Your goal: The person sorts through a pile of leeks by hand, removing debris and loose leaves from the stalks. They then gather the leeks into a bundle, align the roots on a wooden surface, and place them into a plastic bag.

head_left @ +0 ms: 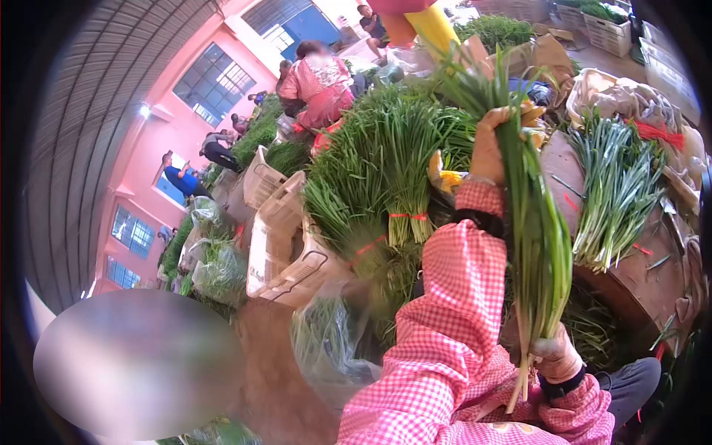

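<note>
A long bunch of garlic chives [540, 245] hangs in front of me, its leaf tips up and pale stem ends down. My left hand [493, 144], gloved, is raised and closed around the leafy upper part. Lower down, my right hand [560, 357] closes on the bunch near its stems; a few stem ends stick out below it. Part of the right fingers is hidden behind the chives. Left of the bunch, a chive bundle [408, 178] stands tied with a red band. On the right, a loose pile of chives [619, 193] lies on a brown board [564, 167].
White plastic crates [278, 259] stand to the left, beside a clear plastic bag [330, 341] of greens. A cloth-draped crate [593, 85] and red ties [658, 133] are at the right. A person in pink [319, 89] sits behind the heap; others work farther back.
</note>
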Tool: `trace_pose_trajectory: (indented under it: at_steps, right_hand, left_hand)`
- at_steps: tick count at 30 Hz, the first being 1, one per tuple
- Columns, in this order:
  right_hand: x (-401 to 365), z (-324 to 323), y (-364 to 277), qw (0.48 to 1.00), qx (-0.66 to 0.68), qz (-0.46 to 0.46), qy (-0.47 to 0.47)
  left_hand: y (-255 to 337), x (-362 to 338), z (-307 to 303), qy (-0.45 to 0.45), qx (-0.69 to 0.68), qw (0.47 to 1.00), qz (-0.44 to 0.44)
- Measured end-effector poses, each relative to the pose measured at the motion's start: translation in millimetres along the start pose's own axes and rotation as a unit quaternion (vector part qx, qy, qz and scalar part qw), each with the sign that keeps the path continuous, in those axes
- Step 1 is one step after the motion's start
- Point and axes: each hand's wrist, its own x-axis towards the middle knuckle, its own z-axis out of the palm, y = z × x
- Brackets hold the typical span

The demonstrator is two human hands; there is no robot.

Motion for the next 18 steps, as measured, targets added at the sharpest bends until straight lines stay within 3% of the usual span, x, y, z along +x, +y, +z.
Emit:
trace_pose_trajectory:
  at_steps: [4, 5, 7, 8, 9, 11, 14, 15, 16, 17, 18]
  right_hand:
    - [-22.0, 3.2, -4.6, 0.977, -0.088, -0.126, 0.150]
    - [-30.5, -0.5, -11.2, 0.962, -0.136, -0.082, 0.221]
    - [-54.7, -17.1, -19.7, 0.977, -0.009, -0.149, 0.149]
    - [-68.1, -17.7, -26.7, 0.969, -0.009, -0.181, 0.166]
    - [-92.8, -48.7, -28.0, 0.960, 0.037, -0.239, 0.143]
    - [-113.2, -46.8, -38.0, 0.925, 0.091, -0.296, 0.220]
    - [-129.3, -76.9, -46.2, 0.933, 0.127, -0.261, 0.215]
    - [-123.2, -71.6, -48.2, 0.911, 0.189, -0.311, 0.193]
    - [-127.6, -77.3, -45.6, 0.916, 0.239, -0.289, 0.144]
    - [-124.6, -110.5, -33.8, 0.933, 0.255, -0.232, 0.107]
    - [-121.0, -115.7, -33.2, 0.925, 0.271, -0.225, 0.142]
  left_hand:
    - [-51.1, 29.9, 48.1, -0.031, 0.016, 0.999, 0.004]
    - [-64.0, 31.7, 63.8, -0.033, 0.045, 0.998, 0.020]
    - [-92.6, 34.1, 99.4, -0.080, 0.005, 0.996, -0.031]
    - [-108.7, 59.8, 104.3, -0.179, -0.046, 0.971, -0.154]
    - [-150.8, 78.9, 115.2, -0.215, 0.135, 0.966, 0.051]
    - [-181.4, 78.6, 138.6, -0.226, 0.216, 0.949, 0.038]
    - [-213.8, 65.0, 149.4, -0.331, 0.408, 0.849, -0.048]
    - [-229.7, 56.9, 147.6, -0.294, 0.373, 0.871, -0.124]
    - [-245.8, 29.4, 153.6, -0.042, 0.094, 0.965, -0.241]
    - [-265.4, 18.7, 129.4, -0.024, 0.164, 0.957, -0.237]
    - [-283.7, -3.4, 98.9, -0.019, 0.162, 0.961, -0.223]
